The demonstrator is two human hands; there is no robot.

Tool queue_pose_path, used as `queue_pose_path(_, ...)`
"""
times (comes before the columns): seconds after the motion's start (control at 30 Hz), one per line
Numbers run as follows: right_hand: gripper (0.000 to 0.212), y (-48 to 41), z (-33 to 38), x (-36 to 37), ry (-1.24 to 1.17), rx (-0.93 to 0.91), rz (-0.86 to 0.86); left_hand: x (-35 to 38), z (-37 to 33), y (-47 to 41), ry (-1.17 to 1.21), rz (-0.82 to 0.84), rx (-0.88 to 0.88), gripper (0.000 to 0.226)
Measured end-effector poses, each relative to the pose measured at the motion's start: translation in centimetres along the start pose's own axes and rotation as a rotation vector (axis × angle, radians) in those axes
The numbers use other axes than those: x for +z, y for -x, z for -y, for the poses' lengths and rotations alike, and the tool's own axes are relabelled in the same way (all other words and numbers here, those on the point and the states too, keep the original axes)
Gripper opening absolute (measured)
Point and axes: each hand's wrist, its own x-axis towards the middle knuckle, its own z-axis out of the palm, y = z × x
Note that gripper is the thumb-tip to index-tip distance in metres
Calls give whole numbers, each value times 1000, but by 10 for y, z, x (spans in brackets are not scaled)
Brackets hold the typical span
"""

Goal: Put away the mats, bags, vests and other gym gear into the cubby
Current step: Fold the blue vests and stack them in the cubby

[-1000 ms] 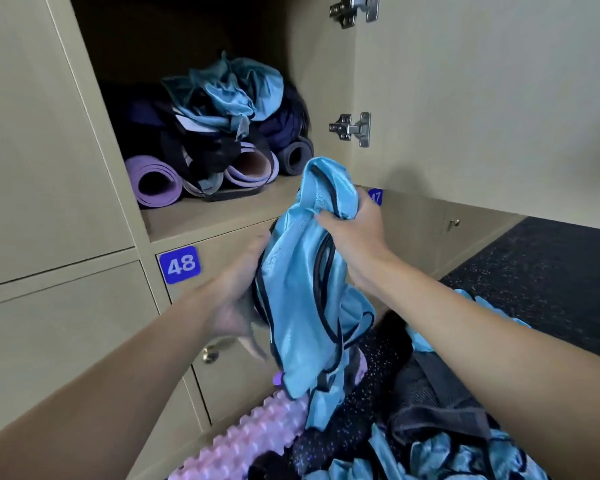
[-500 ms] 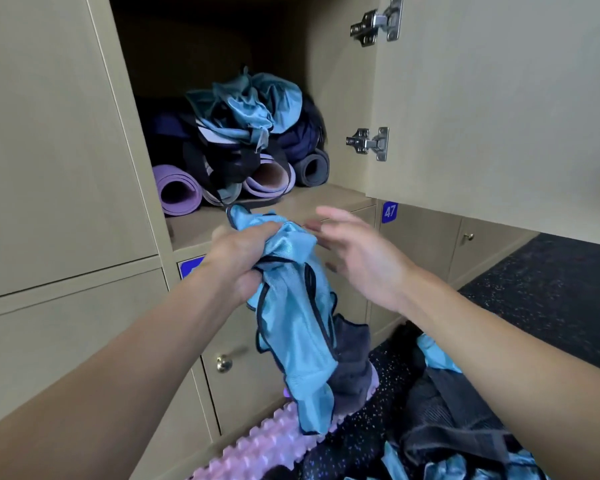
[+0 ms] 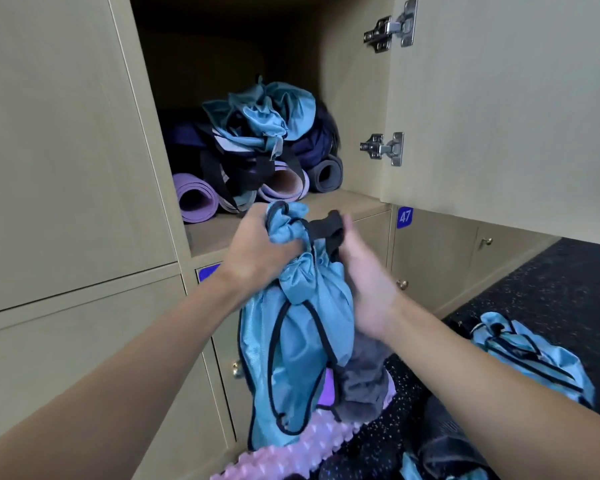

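Observation:
A light blue vest with dark trim [image 3: 291,344] hangs in front of the open cubby [image 3: 326,209], just below its shelf edge. My left hand [image 3: 257,251] is shut on the bunched top of it. My right hand [image 3: 364,282] grips the vest's dark strap and right side. Inside the cubby lie a rolled purple mat [image 3: 194,202], a pink-lined roll [image 3: 284,185], a grey roll [image 3: 326,174], dark bags and a crumpled blue vest [image 3: 267,116] on top.
The cubby's door [image 3: 499,98] stands open at the right with two metal hinges. Closed lockers sit to the left and below, one numbered 47 [image 3: 404,217]. On the dark speckled floor lie a pink spiky roller [image 3: 291,455], another blue vest [image 3: 530,358] and grey cloth.
My right hand, which had let go of the vest, has closed on its strap again. The vest is now gathered tighter and held higher, near the shelf edge.

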Motion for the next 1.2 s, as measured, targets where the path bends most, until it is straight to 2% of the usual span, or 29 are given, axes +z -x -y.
queue_pose_path(0.1, 36, -6, -2, 9, 47, -42, -43, 4, -2, 4, -47, 185, 117, 18)
queue_pose_path(0.2, 19, -15, 4, 8, 48, -188, -153, 0, -6, -1, 93, 442, -114, 24)
queue_pose_path(0.3, 30, -28, 23, 4, 7, -313, -276, 1, -2, -12, 313, 443, -273, 62)
queue_pose_path(0.4, 41, -40, 42, 5, -19, -395, -289, 5, -4, -2, 490, 567, -547, 63)
queue_pose_path(0.5, 34, -42, 47, 8, 202, -494, -340, 7, -15, -10, 808, 490, -571, 55)
queue_pose_path(0.57, 27, -39, 47, 10, 482, -567, -345, 5, -27, -24, 860, 378, -530, 46)
queue_pose_path(0.63, 26, -37, 52, 11, 660, -583, -239, 2, -34, -43, 869, 277, -448, 32)
queue_pose_path(0.67, 32, -38, 57, 11, 681, -549, -139, 1, -39, -51, 870, 265, -410, 30)
queue_pose_path(0.73, 65, -47, 64, 10, 693, -458, 31, 0, -45, -69, 868, 236, -361, 38)
queue_pose_path(0.77, 78, -55, 67, 12, 770, -469, 66, 0, -47, -78, 872, 213, -348, 39)
queue_pose_path(0.8, 81, -65, 68, 15, 873, -536, 55, 0, -52, -86, 878, 193, -339, 36)
queue_pose_path(0.87, 68, -89, 73, 22, 977, -713, -86, -4, -61, -99, 873, 173, -323, 33)
queue_pose_path(0.97, 46, -125, 95, 34, 904, -798, -236, -21, -72, -115, 655, 137, -261, 37)
queue_pose_path(1.07, 37, -156, 122, 44, 891, -809, -291, -40, -60, -124, 248, -98, -234, 23)
queue_pose_path(1.1, 34, -166, 131, 48, 882, -808, -315, -44, -51, -125, 93, -124, -220, 19)
queue_pose_path(1.13, 32, -177, 140, 54, 869, -810, -334, -48, -36, -127, -111, -83, -210, 18)
queue_pose_path(1.2, 36, -200, 155, 71, 830, -848, -388, -54, -7, -129, -531, 150, -268, 20)
